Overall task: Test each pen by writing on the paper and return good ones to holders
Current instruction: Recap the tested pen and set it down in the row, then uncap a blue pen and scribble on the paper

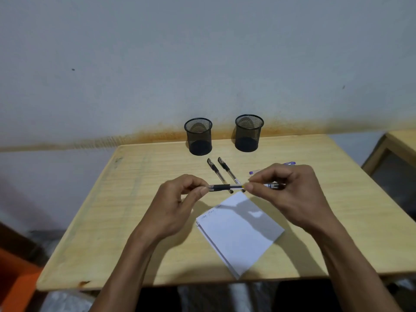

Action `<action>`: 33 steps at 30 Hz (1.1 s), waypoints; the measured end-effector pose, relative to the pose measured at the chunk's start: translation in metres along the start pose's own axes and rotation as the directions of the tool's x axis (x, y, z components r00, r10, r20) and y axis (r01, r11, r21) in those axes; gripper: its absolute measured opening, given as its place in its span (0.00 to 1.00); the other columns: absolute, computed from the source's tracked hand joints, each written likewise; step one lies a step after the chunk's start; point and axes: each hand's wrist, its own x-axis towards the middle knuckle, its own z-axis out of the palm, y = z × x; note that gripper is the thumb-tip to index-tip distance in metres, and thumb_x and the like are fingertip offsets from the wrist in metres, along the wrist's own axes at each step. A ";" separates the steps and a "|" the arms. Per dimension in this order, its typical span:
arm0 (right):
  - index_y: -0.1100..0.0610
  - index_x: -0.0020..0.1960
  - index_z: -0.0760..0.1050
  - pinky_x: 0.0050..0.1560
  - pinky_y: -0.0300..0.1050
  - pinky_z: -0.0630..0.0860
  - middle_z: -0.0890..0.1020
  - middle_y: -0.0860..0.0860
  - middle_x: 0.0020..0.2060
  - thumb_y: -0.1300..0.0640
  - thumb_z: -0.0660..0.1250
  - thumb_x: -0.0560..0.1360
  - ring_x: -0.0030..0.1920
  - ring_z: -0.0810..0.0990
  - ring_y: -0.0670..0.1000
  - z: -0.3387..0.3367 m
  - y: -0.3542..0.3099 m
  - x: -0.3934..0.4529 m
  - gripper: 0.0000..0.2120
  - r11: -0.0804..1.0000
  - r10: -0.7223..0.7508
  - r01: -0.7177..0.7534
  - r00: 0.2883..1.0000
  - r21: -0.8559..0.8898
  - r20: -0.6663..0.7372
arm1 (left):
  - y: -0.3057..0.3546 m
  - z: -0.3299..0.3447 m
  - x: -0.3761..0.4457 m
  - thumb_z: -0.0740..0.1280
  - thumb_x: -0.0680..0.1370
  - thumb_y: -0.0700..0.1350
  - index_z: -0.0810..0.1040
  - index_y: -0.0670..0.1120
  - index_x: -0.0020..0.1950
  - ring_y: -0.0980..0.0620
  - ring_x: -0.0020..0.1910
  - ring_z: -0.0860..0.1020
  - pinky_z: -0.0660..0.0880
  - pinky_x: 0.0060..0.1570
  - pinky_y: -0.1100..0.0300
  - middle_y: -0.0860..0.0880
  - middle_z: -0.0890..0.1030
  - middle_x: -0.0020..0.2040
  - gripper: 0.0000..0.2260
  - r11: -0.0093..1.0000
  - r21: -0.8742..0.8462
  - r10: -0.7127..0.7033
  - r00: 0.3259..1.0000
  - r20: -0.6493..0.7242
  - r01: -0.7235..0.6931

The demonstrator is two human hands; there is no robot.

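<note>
I hold a black-grip pen (227, 187) level above the table with both hands. My left hand (177, 203) pinches its dark grip end. My right hand (290, 194) pinches the clear barrel, and the pen's rear end pokes out past the fingers. Below lies a white paper pad (240, 235) turned like a diamond, with faint scribbles near its upper left edge. Two black pens (221, 173) lie side by side beyond my hands. A purple pen (289, 164) lies partly hidden behind my right hand. Two black mesh holders (198, 136) (248, 132) stand at the table's far edge; no pens are visible in them.
The light wooden table (117, 221) stands against a pale wall with a rusty stain line. Another wooden piece of furniture (394, 154) is at the right. Something orange (15, 284) sits on the floor at the lower left.
</note>
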 end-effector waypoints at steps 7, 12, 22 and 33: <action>0.48 0.47 0.87 0.46 0.55 0.79 0.86 0.43 0.40 0.46 0.75 0.74 0.46 0.81 0.51 0.029 0.018 -0.003 0.07 0.889 -0.112 0.140 0.990 -0.436 0.090 | 0.010 0.013 0.020 0.68 0.80 0.46 0.82 0.51 0.45 0.58 0.39 0.77 0.73 0.44 0.58 0.57 0.81 0.39 0.05 0.991 -0.134 -0.017 1.000 0.010 0.018; 0.50 0.47 0.83 0.47 0.43 0.72 0.82 0.41 0.41 0.50 0.72 0.78 0.52 0.75 0.48 0.040 0.030 0.007 0.04 0.898 0.002 0.016 0.999 -0.440 0.039 | -0.003 0.023 0.031 0.67 0.79 0.56 0.82 0.54 0.48 0.58 0.47 0.80 0.76 0.47 0.57 0.57 0.83 0.46 0.08 0.994 -0.091 -0.073 0.994 -0.078 0.066; 0.59 0.48 0.84 0.64 0.57 0.69 0.78 0.55 0.61 0.53 0.69 0.76 0.67 0.68 0.58 0.069 0.068 0.098 0.09 0.632 0.254 -0.345 0.938 -0.694 -0.235 | -0.094 0.038 0.027 0.49 0.82 0.63 0.63 0.50 0.78 0.49 0.80 0.53 0.49 0.76 0.43 0.49 0.60 0.80 0.29 0.675 0.661 -0.304 0.940 -0.154 0.327; 0.57 0.49 0.85 0.67 0.57 0.66 0.79 0.54 0.61 0.50 0.67 0.76 0.67 0.69 0.58 0.071 0.078 0.100 0.12 0.558 0.198 -0.337 0.942 -0.758 -0.273 | -0.086 0.035 0.028 0.48 0.81 0.64 0.61 0.52 0.79 0.53 0.80 0.49 0.46 0.77 0.46 0.51 0.57 0.81 0.29 0.643 0.697 -0.239 0.948 -0.211 0.317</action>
